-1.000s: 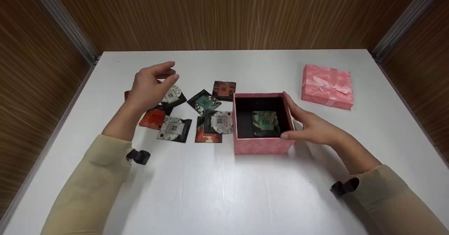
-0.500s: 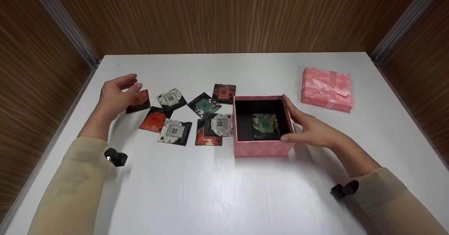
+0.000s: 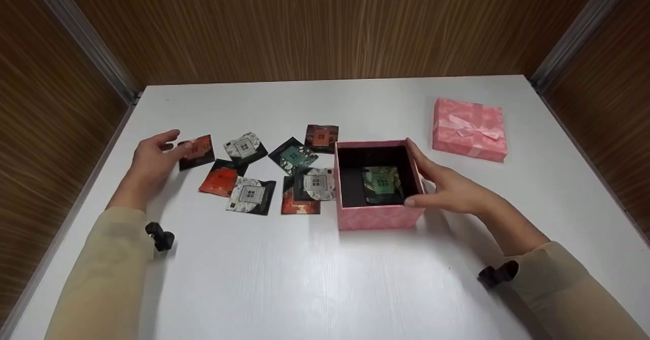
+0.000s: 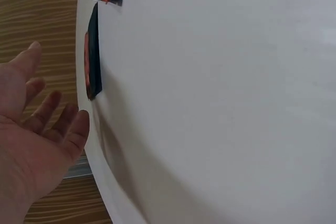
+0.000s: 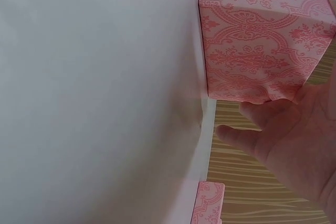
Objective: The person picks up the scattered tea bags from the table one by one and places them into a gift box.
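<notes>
My left hand (image 3: 153,161) is at the leftmost red-and-black square sachet (image 3: 199,150), fingers loosely bent and spread. In the head view its thumb overlaps the sachet's edge; from the left wrist view, the hand (image 4: 39,135) seems apart from the sachet (image 4: 93,56). An open pink gift box (image 3: 377,218) with a dark inside stands right of the sachets, a green sachet (image 3: 382,183) on its floor. My right hand (image 3: 449,188) holds the box's right side, thumb at the near corner, forefinger at the far one. Its lower fingers (image 5: 239,137) hang free below the box (image 5: 257,40).
Between left hand and box lie several more sachets, among them a white-and-black one (image 3: 245,148), a red one (image 3: 220,178) and a green one (image 3: 293,156). The pink lid (image 3: 469,130) with its bow rests at the back right. Wooden panels (image 3: 304,30) border the white table.
My left hand has moved left and down from above the white sachets to the leftmost red one. The right hand stays on the box, and the view has tilted slightly.
</notes>
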Action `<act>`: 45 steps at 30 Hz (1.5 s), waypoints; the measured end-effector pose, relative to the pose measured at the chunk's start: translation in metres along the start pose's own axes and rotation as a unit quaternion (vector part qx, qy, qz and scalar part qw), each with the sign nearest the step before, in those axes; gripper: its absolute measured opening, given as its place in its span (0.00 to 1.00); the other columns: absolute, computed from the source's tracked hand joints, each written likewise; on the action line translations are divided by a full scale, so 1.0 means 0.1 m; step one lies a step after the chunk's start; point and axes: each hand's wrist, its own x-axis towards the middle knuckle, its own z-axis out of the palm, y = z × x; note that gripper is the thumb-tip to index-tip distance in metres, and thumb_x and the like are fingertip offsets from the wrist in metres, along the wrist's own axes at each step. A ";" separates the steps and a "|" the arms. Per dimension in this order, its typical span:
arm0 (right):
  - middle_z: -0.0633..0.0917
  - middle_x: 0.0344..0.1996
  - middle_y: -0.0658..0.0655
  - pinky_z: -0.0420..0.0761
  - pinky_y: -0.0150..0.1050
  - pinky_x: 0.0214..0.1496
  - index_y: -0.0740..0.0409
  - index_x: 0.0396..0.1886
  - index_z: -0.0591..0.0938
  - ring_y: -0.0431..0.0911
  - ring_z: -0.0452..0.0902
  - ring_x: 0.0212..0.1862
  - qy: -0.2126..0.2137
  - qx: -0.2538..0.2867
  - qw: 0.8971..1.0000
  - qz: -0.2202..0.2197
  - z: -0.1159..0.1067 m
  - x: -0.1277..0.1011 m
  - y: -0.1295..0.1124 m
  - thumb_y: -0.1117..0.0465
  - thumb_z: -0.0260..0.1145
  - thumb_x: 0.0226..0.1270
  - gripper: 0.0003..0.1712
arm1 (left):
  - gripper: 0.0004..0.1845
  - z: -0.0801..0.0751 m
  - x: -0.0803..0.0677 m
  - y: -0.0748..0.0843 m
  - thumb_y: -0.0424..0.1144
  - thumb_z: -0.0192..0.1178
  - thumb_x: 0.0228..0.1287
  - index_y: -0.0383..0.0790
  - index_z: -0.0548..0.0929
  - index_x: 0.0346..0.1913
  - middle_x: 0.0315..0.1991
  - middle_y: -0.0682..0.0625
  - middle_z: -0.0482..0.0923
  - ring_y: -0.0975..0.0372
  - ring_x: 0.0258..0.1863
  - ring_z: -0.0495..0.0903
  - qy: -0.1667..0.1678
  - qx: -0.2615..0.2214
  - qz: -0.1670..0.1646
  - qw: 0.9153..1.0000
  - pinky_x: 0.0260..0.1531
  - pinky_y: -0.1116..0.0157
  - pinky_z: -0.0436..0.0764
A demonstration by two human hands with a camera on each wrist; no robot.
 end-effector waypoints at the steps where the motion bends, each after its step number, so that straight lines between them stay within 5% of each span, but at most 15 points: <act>1: 0.45 0.87 0.49 0.57 0.63 0.79 0.34 0.88 0.36 0.60 0.52 0.83 -0.001 0.002 1.000 0.000 0.00 0.00 0.00 0.50 0.78 0.67 0.69 | 0.41 0.00 0.01 -0.02 0.54 0.60 0.79 0.42 0.58 0.85 0.82 0.35 0.55 0.44 0.81 0.55 -0.003 0.001 -0.005 1.000 0.77 0.48 0.61; 12: 0.46 0.87 0.49 0.59 0.66 0.77 0.32 0.88 0.36 0.64 0.52 0.82 -0.001 -0.003 1.000 0.014 -0.01 -0.01 -0.03 0.48 0.78 0.66 0.69 | 0.47 0.01 0.11 -0.12 0.57 0.60 0.79 0.45 0.49 0.87 0.84 0.32 0.47 0.40 0.83 0.48 -0.038 0.069 -0.012 0.997 0.78 0.42 0.54; 27: 0.46 0.87 0.50 0.59 0.65 0.78 0.36 0.88 0.36 0.62 0.52 0.82 -0.003 -0.001 1.000 0.005 -0.01 -0.01 -0.01 0.49 0.78 0.66 0.69 | 0.42 0.02 0.21 -0.11 0.45 0.58 0.82 0.36 0.49 0.86 0.80 0.23 0.51 0.33 0.79 0.54 -0.046 0.150 0.010 0.988 0.75 0.37 0.57; 33: 0.46 0.87 0.51 0.59 0.64 0.78 0.40 0.89 0.36 0.59 0.53 0.83 -0.001 -0.007 1.000 0.001 -0.01 0.00 -0.03 0.50 0.78 0.67 0.69 | 0.42 0.02 0.19 -0.07 0.44 0.59 0.82 0.35 0.48 0.86 0.81 0.24 0.49 0.32 0.79 0.54 -0.054 0.158 0.019 0.986 0.75 0.38 0.58; 39: 0.48 0.87 0.51 0.60 0.65 0.77 0.34 0.88 0.36 0.61 0.54 0.82 -0.003 -0.013 1.000 0.008 -0.01 -0.01 -0.03 0.48 0.78 0.66 0.69 | 0.43 0.01 0.19 -0.05 0.45 0.59 0.82 0.38 0.48 0.86 0.82 0.26 0.47 0.34 0.81 0.47 -0.065 0.152 0.003 0.986 0.77 0.39 0.53; 45: 0.49 0.86 0.53 0.60 0.65 0.78 0.41 0.89 0.38 0.59 0.53 0.82 0.000 -0.064 0.998 0.024 -0.05 0.01 -0.09 0.43 0.79 0.64 0.71 | 0.43 0.02 0.20 -0.06 0.44 0.62 0.80 0.35 0.52 0.85 0.79 0.25 0.54 0.34 0.81 0.50 -0.057 0.157 0.011 0.986 0.77 0.38 0.54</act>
